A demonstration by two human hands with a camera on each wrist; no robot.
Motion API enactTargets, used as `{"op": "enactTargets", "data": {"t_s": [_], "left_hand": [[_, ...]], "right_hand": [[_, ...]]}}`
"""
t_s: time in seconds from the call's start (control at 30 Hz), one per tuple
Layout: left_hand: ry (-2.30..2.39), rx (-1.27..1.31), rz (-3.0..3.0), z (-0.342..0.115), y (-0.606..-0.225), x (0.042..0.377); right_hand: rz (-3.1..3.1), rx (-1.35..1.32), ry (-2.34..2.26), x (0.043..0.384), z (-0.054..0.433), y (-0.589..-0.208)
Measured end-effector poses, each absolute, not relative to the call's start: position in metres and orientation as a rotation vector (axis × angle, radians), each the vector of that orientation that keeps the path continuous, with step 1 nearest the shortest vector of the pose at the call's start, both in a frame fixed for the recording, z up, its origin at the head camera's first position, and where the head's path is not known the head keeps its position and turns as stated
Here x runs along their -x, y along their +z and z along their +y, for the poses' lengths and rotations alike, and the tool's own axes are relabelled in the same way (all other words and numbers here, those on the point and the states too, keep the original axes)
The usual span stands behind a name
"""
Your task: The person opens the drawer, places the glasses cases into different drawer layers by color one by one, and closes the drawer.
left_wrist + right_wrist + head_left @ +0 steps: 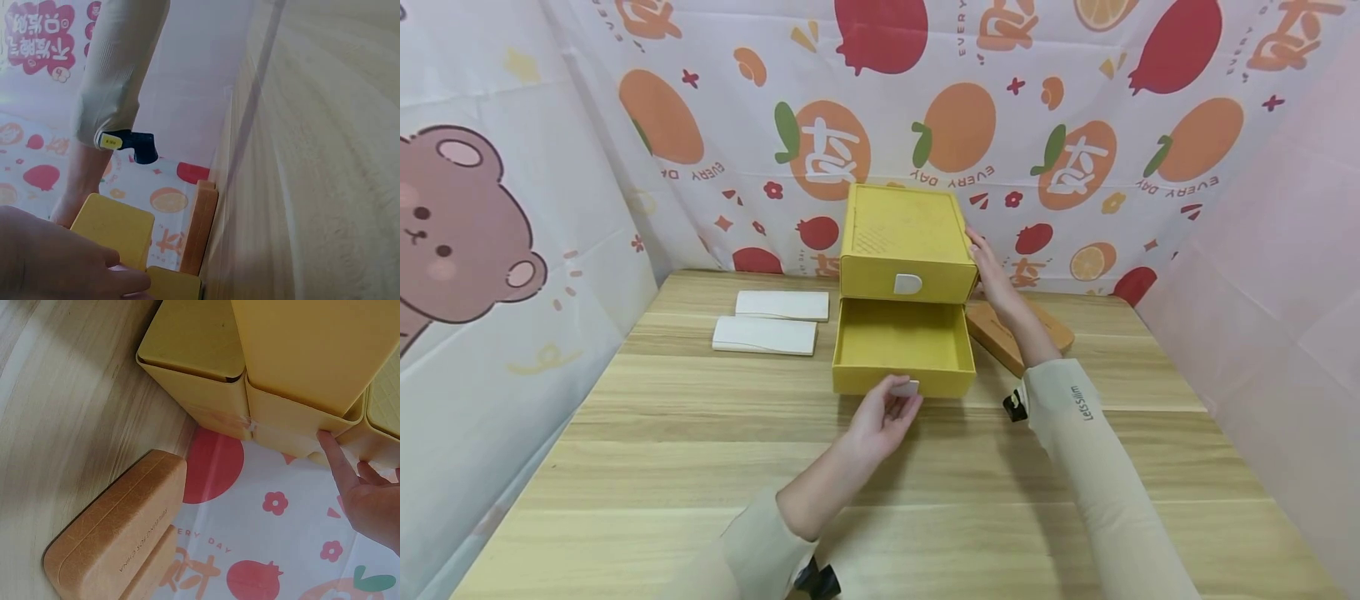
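Observation:
A yellow drawer box (pixel 910 227) stands at the back of the table with a white pull tab on its top front. Below that front, an open drawer (pixel 904 333) sticks out towards me, with nothing inside it. My left hand (pixel 880 421) pinches the white tab (pixel 905 388) on this drawer's front between thumb and fingers. My right hand (pixel 992 271) rests against the box's right side near the top, its index finger (pixel 337 459) fairly straight on the yellow wall. In the right wrist view a lower drawer (pixel 194 337) sits pushed in beneath the open one.
Two flat white cases (pixel 765 335) lie to the left of the box, one behind the other. To its right, partly behind my right forearm, are two brown cases (pixel 115 522) with printed lettering. A fruit-patterned cloth (pixel 737 183) hangs just behind the table.

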State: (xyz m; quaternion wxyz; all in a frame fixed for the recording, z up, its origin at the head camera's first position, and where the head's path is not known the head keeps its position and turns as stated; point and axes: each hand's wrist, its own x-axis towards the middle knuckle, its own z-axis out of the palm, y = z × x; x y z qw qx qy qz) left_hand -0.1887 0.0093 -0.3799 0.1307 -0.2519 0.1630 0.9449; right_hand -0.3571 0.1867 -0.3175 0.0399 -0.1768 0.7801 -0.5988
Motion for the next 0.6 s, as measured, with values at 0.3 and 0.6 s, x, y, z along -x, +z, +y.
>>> {"op": "enactTargets", "data": {"t_s": [0.3, 0.6], "left_hand": [[2.734, 0.696, 0.468, 0.007, -0.381, 0.175], [2.709, 0.691, 0.432, 0.008, -0.382, 0.168]], "right_hand": [[2.388, 0.559, -1.841, 0.360, 0.187, -0.321], [2.389, 0.562, -1.844, 0.357, 0.185, -0.320]]}}
